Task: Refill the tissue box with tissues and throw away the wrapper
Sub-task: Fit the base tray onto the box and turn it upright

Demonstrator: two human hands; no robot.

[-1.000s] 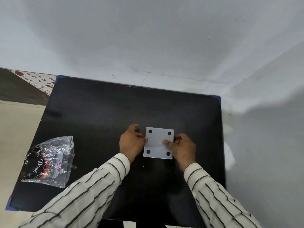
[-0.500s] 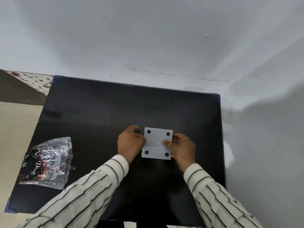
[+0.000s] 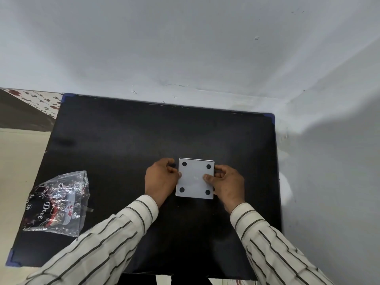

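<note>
Head view, white square tissue box, four black dots

matt black table top; smooth white plastic box base with four black pads; crinkled glossy clear plastic wrapper at near left; striped cloth sleeves.

One black table fills mid-frame. One square white tissue box at centre, four black round dots on its upward face, one near each corner. Two hands: left hand, right hand, one on each side of the box. Two striped sleeves. One crumpled clear wrapper, lower left.
</note>
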